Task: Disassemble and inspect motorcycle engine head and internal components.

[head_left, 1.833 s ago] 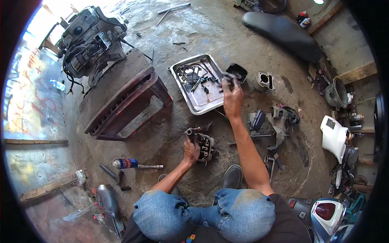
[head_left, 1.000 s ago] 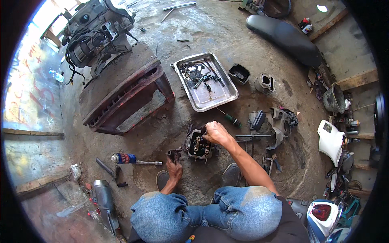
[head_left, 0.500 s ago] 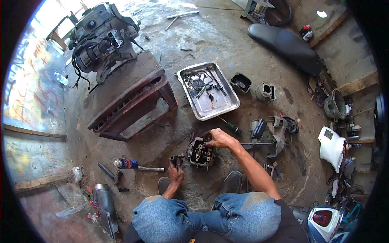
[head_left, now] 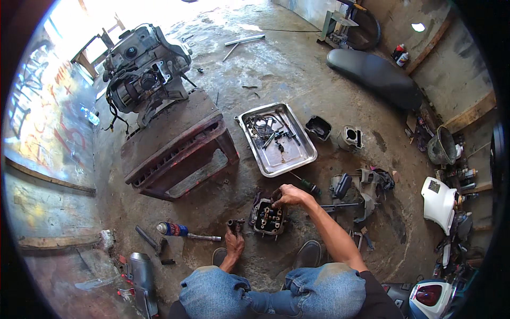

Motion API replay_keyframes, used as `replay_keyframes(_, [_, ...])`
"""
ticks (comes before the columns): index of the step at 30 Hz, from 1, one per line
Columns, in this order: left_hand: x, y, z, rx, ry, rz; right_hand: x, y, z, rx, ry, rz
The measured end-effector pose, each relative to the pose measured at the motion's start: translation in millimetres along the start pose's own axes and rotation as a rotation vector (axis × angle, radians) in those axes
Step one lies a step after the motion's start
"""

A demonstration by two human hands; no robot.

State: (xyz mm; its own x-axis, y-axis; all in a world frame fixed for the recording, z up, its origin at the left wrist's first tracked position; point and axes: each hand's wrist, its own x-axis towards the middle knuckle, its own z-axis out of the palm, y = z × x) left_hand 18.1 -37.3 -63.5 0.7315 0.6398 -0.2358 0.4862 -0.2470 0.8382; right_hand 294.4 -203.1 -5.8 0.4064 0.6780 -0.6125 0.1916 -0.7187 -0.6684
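An open engine cylinder head [head_left: 269,219], dark and oily inside with a pale metal rim, is on the floor in front of my feet. My right hand [head_left: 292,195] is closed on its far right corner, fingers curled over the edge. To the left of it, my left hand [head_left: 234,244] grips a small, dark, grimy metal part [head_left: 235,225] whose exact kind I cannot make out. That part sits close to the cylinder head's left side. My left fingers are partly hidden beneath it.
Beyond lies a metal tray [head_left: 289,171] of small parts, with a green-handled screwdriver [head_left: 310,186] nearby. A blue spray can [head_left: 172,229] and a hammer [head_left: 149,239] lie left. An engine [head_left: 141,69] rests on an upturned plastic stool [head_left: 180,154]. A black seat [head_left: 372,77] is far right.
My view has tilted up a little, so everything sits lower in the picture. Both hands keep their holds, with little visible movement relative to the cylinder head.
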Motion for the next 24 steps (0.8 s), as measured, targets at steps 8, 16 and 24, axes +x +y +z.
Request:
replay_keyframes(8, [4.7,-34.6,6.7,0.204,0.017,0.182,17.1,17.2,7.6,-0.232,0.004,-0.043])
replay_keyframes(16, [6.4,-40.3,13.2,0.265,0.007,0.218,3.7,-3.9,-0.9,-0.249,-0.02,0.015])
replay_keyframes(24, [13.5,-39.6,8.1,0.305,0.045,0.321,12.7,-3.0,-27.2,-0.033,-0.256,0.056])
